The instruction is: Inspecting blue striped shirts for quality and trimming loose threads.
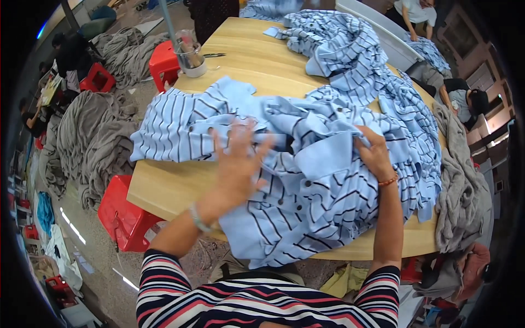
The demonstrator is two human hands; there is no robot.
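Light blue knit garments with dark stripes and dark buttons cover much of the wooden table before me. My left hand [238, 164], slightly blurred, has its fingers spread above the buttoned edge of a striped garment [180, 123] lying to the left. Whether it touches the cloth I cannot tell. On the right, my right hand [374, 153] pinches the plain blue collar [326, 154] of a buttoned striped cardigan [290, 218], which hangs partly over the table's near edge. The fingertips are partly hidden behind the fabric.
More striped garments [344, 44] heap along the far and right sides of the wooden table [158, 183]. A clear jar [190, 57] with tools stands at the far left corner. Red stools [123, 213] and grey cloth piles [90, 136] lie left; people work beyond.
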